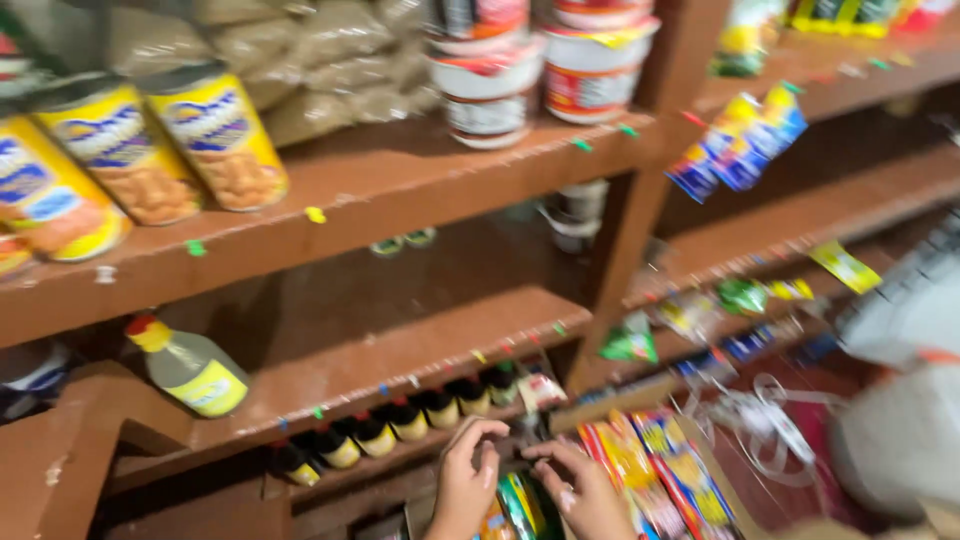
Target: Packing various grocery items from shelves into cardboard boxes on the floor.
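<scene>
Shop interior, brown wooden shelves [400,190], view blurred. Top shelf carries yellow cans [215,140] and stacked tubs [490,85]; below, one yellow bottle [190,370] and a row of dark bottles [400,420]. Left hand [465,480] and right hand [585,490] rest on green packets [520,505] at bottom centre, fingers curled; actual grip cannot be told.

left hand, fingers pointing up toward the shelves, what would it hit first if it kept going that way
Probably the row of small dark bottles with yellow labels just above the left hand. Its fingertips curl close beneath that shelf edge, though blur makes depth uncertain.
</scene>
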